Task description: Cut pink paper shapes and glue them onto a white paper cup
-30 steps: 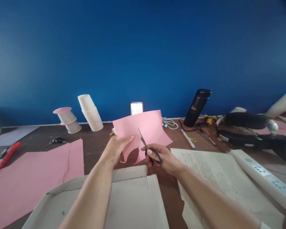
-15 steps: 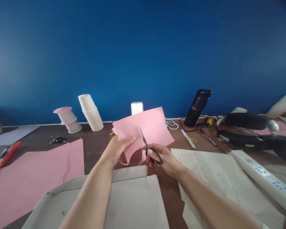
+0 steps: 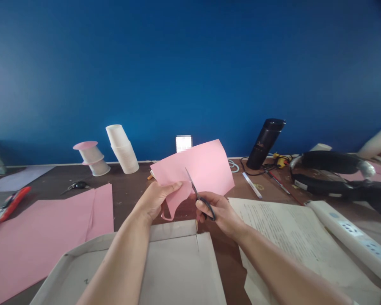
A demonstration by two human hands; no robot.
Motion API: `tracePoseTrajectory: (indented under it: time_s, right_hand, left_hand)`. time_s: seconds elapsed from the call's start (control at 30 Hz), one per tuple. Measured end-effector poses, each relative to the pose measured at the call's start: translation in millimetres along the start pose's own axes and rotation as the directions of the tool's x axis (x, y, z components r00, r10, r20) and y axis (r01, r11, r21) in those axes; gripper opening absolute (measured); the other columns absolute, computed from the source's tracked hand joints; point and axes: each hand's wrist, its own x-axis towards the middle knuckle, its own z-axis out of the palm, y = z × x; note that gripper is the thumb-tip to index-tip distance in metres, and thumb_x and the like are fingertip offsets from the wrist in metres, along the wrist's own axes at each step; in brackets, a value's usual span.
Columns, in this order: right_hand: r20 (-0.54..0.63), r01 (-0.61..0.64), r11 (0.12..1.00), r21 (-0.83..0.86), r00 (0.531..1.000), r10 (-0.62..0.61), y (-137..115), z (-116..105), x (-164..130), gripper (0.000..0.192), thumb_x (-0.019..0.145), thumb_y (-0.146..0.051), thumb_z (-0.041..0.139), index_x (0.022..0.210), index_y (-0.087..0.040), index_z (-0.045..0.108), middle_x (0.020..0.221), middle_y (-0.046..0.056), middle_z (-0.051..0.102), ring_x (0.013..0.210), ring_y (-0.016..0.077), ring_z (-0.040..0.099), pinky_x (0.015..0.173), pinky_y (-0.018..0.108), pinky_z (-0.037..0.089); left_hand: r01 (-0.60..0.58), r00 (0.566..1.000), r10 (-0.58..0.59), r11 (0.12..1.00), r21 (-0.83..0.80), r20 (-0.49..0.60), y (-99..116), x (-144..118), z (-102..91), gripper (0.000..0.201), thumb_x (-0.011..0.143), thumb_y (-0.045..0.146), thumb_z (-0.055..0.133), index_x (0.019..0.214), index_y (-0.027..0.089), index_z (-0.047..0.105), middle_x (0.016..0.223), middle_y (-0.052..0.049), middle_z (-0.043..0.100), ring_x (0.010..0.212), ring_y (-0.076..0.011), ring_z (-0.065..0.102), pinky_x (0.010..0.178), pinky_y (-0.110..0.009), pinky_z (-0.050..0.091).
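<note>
Left hand (image 3: 157,198): grip clamped on a pink sheet (image 3: 208,165) by its near-left part, sheet raised above the bench (image 3: 230,256). Right hand (image 3: 220,212) closed round black-handled scissors (image 3: 197,195), blades over the sheet, right of the left thumb.

Centre: curved pale-pink paper sheet (image 3: 209,163), plain; metal scissors (image 3: 195,190), grey blades, black loop handles; at 12 o'clock, smooth wall (image 3: 190,76), unpatterned deep blue, darker toward its top. At 9 o'clock: stacked tapered paper cups (image 3: 123,149), plain white, and a white paper spool shape (image 3: 92,157) with pink disc top and pink middle band. At 3 o'clock, cylindrical black flask (image 3: 263,146), small reddish lettering; at 4 o'clock, off-white paper sheet (image 3: 282,241), rows of dark print.
</note>
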Motion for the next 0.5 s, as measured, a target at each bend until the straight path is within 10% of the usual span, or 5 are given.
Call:
tracePoseTrajectory:
  time_s: [0.5]
  right_hand:
    - [0.008, 0.011, 0.999, -0.038, 1.0, -0.01, -1.1, 1.4, -1.4, 0.034, 0.08, -0.045, 0.06, 0.098, -0.016, 0.061, 0.055, -0.003, 0.054, 0.053, 0.0103, 0.049, 0.055, 0.024, 0.04]
  left_hand:
    - [-0.001, 0.997, 0.005, 0.999, -0.046, 0.08, 0.4, -0.6, -3.1, 0.053, 0.064, 0.033, 0.076, 0.111, 0.013, 0.06, 0.103, -0.015, 0.066, 0.1, -0.0301, 0.06, 0.084, -0.042, 0.049]
